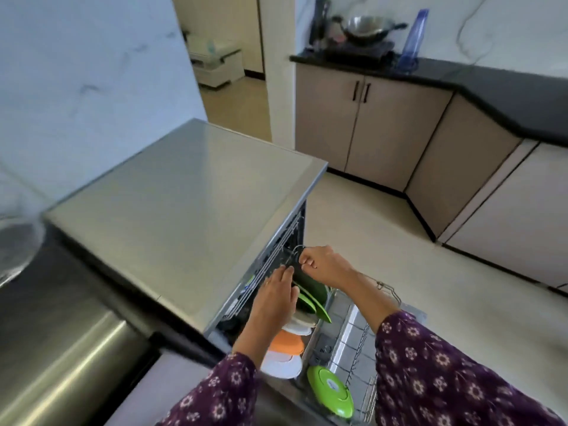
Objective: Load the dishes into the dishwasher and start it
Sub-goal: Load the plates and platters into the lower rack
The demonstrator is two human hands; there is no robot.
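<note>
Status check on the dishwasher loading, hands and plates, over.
Right hand pinches dark green round plate at its rim; left hand flat against it. Steel wire rack pulled out, partly loaded. Nothing in the way.

White marble-look wall is filling the upper left. Doorway at top centre is opening onto another room with a white low table. Beige cabinets, 2 black handles, are running down the right under a black countertop. Wok and blue bottle are sitting on it, top right. Cream floor is catching soft light, centre right.
</note>
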